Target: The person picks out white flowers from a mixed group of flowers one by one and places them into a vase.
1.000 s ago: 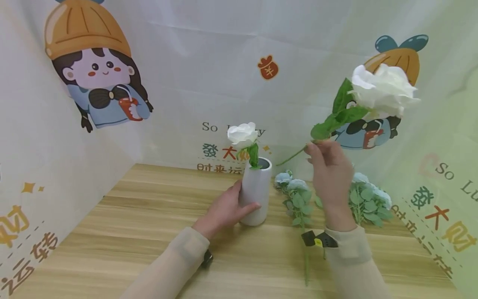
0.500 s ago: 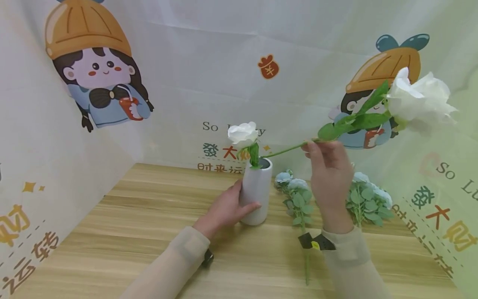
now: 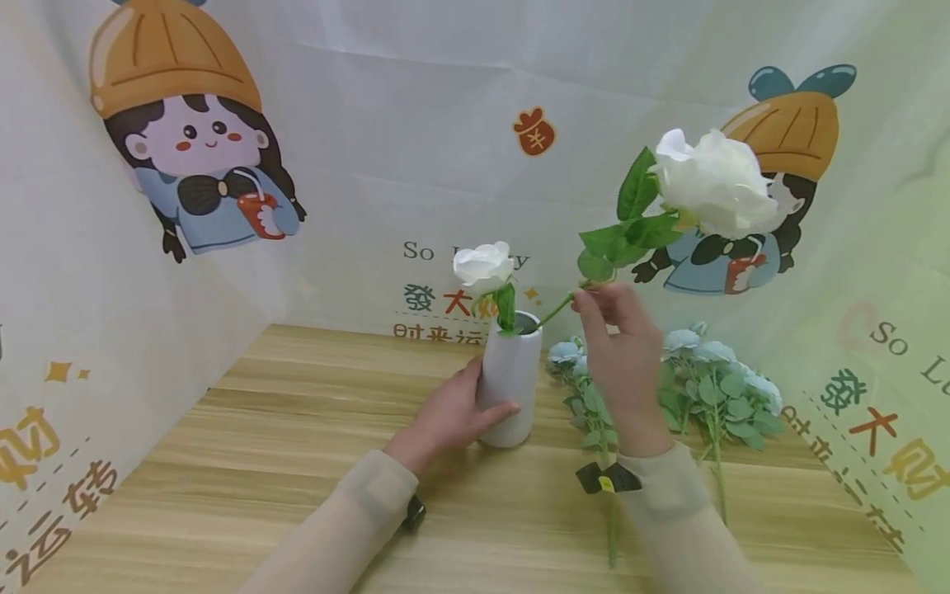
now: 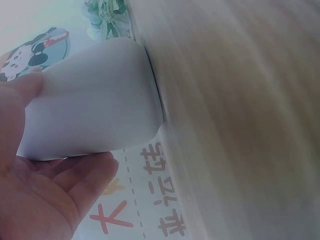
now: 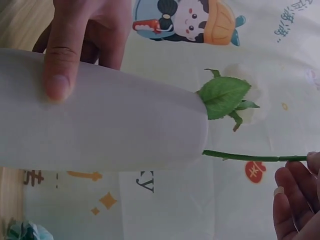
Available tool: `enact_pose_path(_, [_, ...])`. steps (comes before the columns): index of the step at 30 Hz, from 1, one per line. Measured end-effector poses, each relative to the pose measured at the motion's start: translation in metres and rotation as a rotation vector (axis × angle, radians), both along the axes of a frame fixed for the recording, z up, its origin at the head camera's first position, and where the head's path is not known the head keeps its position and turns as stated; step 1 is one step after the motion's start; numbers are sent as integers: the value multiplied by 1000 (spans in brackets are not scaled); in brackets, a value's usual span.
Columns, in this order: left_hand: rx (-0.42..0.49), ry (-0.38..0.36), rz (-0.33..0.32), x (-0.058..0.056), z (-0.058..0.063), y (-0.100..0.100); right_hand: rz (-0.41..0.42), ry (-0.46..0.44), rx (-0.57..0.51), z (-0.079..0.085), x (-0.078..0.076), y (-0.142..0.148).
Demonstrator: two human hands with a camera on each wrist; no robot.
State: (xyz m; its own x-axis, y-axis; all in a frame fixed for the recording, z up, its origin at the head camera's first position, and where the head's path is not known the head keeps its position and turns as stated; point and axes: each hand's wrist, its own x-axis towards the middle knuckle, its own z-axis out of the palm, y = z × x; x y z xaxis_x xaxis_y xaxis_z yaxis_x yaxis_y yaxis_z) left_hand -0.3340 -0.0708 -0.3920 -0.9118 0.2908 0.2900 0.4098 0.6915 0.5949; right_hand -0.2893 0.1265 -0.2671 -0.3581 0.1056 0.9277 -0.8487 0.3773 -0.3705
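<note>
Left hand (image 3: 451,412): fingers and thumb wrapped round the white vase (image 3: 510,392), thumb across its front.
Small white rose (image 3: 484,266): in the vase, bloom above the rim.
White vase: upright on the wooden table (image 3: 282,429), within the left hand's grip.
Pale blue sprig (image 3: 590,412): on the table, partly behind the right arm.
Right hand (image 3: 625,359): thumb and fingers pinching the large white rose (image 3: 711,183) by its stem.
Large white rose: bloom above and right of the right hand, stem end at the vase's mouth.
Pale blue bunch (image 3: 731,392): right of the right wrist.
</note>
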Motion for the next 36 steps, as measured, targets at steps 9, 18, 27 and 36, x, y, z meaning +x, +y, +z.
enact_pose_path(9, [7, 20, -2, 0, 1, 2, -51, -74, 29, -10, -15, -8])
enact_pose_path(18, [23, -5, -1, 0, 2, 1, -62, -112, 59, -23, -38, -2])
enact_pose_path(27, [23, -6, 7, 0, 2, 1, -68, -144, 76, -25, -39, -4])
enact_pose_path(36, [18, -15, 8, 1, 1, 1, -87, -179, 125, -28, -41, -6])
